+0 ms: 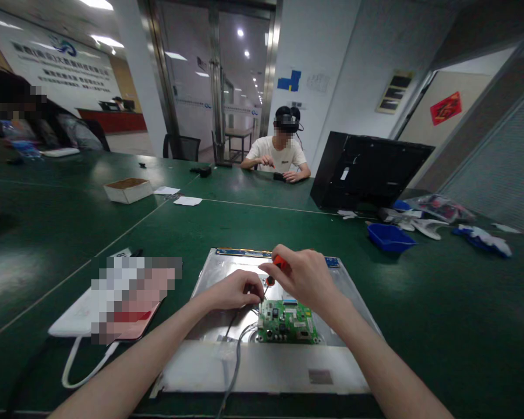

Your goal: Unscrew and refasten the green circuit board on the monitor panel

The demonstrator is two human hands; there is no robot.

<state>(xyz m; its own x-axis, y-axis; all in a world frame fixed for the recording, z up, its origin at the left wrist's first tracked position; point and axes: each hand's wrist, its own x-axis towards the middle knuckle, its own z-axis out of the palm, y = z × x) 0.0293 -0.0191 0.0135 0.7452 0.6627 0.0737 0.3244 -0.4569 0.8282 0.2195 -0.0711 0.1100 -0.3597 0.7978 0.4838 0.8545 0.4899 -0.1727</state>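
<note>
A green circuit board (287,323) lies on the metal back of a flat panel (271,366). My right hand (303,273) is closed around the red and black handle of a screwdriver (280,262), whose thin shaft points down toward the board's upper left corner. Just left of the tip, my left hand (240,289) has its fingers curled and pressed together beside that corner; what they hold, if anything, is hidden. Grey cables (238,355) run from the board's left side over the panel's near edge.
Left of the panel lie a white device (76,308) and a pink phone (146,302) with a white cable. Farther off are an open box (128,191), a blue tray (389,237), a black monitor (367,171) and a seated person (283,152).
</note>
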